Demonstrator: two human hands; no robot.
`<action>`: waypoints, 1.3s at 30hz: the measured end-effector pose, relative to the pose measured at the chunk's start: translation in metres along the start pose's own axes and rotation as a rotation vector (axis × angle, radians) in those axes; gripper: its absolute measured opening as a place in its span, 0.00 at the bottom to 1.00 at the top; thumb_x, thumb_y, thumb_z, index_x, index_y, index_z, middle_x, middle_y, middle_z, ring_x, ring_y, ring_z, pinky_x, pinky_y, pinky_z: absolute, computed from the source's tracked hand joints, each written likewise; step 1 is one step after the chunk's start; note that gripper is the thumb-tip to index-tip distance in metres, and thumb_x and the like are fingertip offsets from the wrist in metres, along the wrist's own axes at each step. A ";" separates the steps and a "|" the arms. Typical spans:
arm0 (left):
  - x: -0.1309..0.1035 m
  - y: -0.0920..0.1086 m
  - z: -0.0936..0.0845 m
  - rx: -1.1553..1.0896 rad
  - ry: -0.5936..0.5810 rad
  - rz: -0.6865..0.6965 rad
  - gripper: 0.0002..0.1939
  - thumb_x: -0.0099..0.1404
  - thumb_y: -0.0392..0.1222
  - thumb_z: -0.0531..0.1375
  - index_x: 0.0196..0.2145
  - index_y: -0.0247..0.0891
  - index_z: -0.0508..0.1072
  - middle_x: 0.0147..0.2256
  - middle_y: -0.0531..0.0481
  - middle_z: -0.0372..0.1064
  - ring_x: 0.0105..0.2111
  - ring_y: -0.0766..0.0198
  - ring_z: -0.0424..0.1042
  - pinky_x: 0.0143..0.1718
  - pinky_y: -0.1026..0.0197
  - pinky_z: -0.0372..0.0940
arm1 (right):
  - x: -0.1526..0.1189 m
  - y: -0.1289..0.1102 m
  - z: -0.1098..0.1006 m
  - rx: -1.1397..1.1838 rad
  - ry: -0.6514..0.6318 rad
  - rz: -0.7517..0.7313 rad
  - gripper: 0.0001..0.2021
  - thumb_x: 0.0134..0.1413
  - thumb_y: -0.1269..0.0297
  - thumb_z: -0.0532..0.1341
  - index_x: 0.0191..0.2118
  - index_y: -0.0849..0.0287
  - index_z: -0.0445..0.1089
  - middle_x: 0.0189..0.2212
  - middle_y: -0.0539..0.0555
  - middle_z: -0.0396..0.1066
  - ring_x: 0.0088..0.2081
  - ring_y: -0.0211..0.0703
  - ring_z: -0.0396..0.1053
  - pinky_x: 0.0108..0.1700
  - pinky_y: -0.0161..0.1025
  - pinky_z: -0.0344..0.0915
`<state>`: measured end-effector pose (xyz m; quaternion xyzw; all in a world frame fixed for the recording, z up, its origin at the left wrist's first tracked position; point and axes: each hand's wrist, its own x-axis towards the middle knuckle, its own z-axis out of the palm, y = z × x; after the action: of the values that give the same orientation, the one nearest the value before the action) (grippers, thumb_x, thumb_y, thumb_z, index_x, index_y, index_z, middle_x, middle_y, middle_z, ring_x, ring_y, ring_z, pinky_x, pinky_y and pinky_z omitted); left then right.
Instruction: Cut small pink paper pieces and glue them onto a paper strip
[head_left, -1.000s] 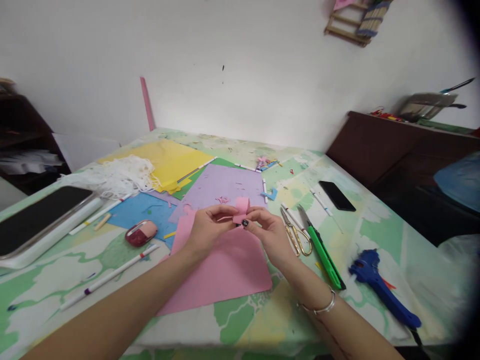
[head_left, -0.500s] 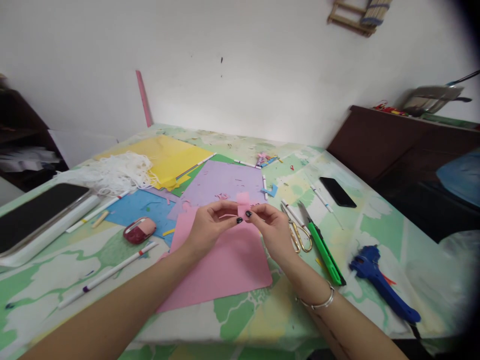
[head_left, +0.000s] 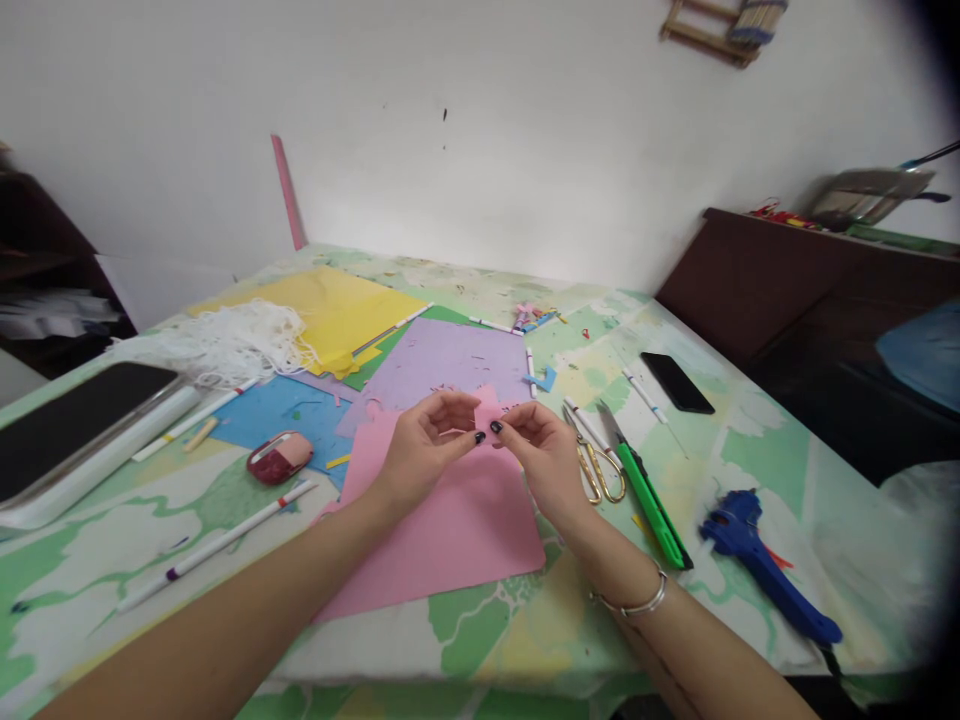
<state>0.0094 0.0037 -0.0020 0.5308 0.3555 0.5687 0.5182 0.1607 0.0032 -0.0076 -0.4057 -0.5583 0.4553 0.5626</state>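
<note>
Between the fingertips of both hands is a small piece of pink paper (head_left: 486,412), held a little above a large pink sheet (head_left: 450,530). My left hand (head_left: 429,438) pinches its left side, thumb toward me. From the right, my right hand (head_left: 541,445) pinches the same piece, a bracelet on that wrist. The fingers partly cover the paper, so its full shape is hidden. Gold-handled scissors (head_left: 600,475) lie just right of my right hand, beside a green box cutter (head_left: 654,505) with its blade out.
A blue hot glue gun (head_left: 772,570) and a black phone (head_left: 676,382) lie to the right. Leftward are a pink-and-red case (head_left: 280,458), a white marker (head_left: 217,545), blue paper (head_left: 281,415), white string (head_left: 232,345) and a tablet-like device (head_left: 75,425). Purple (head_left: 450,360) and yellow sheets (head_left: 345,300) lie behind.
The upper part of the small pink paper has tipped down and looks shorter above the fingers. Both hands keep their pinch in nearly the same place.
</note>
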 end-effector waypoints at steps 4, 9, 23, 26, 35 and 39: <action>0.001 -0.001 0.000 0.019 0.017 -0.002 0.11 0.54 0.38 0.64 0.37 0.35 0.71 0.34 0.50 0.70 0.35 0.67 0.70 0.37 0.64 0.67 | 0.001 0.001 0.001 0.023 0.000 0.003 0.04 0.47 0.69 0.64 0.30 0.59 0.67 0.27 0.48 0.68 0.30 0.34 0.66 0.35 0.34 0.64; 0.003 -0.002 -0.002 0.066 0.047 -0.014 0.10 0.55 0.38 0.64 0.36 0.35 0.72 0.30 0.51 0.70 0.30 0.68 0.69 0.34 0.65 0.65 | 0.000 0.002 0.003 0.027 -0.021 0.006 0.05 0.48 0.69 0.63 0.33 0.58 0.66 0.29 0.49 0.68 0.31 0.35 0.66 0.36 0.35 0.65; 0.002 -0.005 -0.004 0.128 0.085 0.061 0.05 0.53 0.35 0.64 0.31 0.37 0.76 0.31 0.51 0.74 0.33 0.66 0.72 0.37 0.64 0.68 | -0.001 0.000 0.005 0.066 -0.127 0.087 0.06 0.47 0.66 0.64 0.31 0.59 0.66 0.28 0.49 0.69 0.31 0.36 0.69 0.36 0.37 0.69; 0.002 -0.003 -0.003 0.140 0.131 0.065 0.04 0.52 0.33 0.63 0.28 0.37 0.76 0.29 0.52 0.74 0.31 0.66 0.72 0.36 0.64 0.69 | -0.002 0.000 0.004 0.054 -0.156 0.076 0.07 0.47 0.65 0.64 0.32 0.59 0.67 0.28 0.50 0.71 0.31 0.37 0.70 0.36 0.37 0.69; 0.001 0.003 0.000 0.090 0.153 0.017 0.04 0.52 0.33 0.62 0.27 0.37 0.77 0.27 0.52 0.75 0.28 0.64 0.73 0.35 0.61 0.71 | -0.001 -0.001 0.004 0.013 -0.152 0.171 0.10 0.47 0.59 0.64 0.28 0.61 0.69 0.21 0.50 0.71 0.23 0.37 0.70 0.31 0.38 0.68; 0.000 0.004 0.000 0.090 0.179 0.001 0.04 0.51 0.33 0.63 0.27 0.38 0.77 0.27 0.52 0.75 0.29 0.63 0.73 0.35 0.59 0.70 | -0.001 0.001 0.004 0.010 -0.166 0.189 0.10 0.48 0.58 0.64 0.28 0.61 0.69 0.21 0.50 0.72 0.23 0.37 0.70 0.30 0.38 0.68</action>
<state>0.0086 0.0032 0.0019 0.5007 0.4252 0.5974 0.4600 0.1569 0.0020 -0.0083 -0.4145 -0.5599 0.5411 0.4711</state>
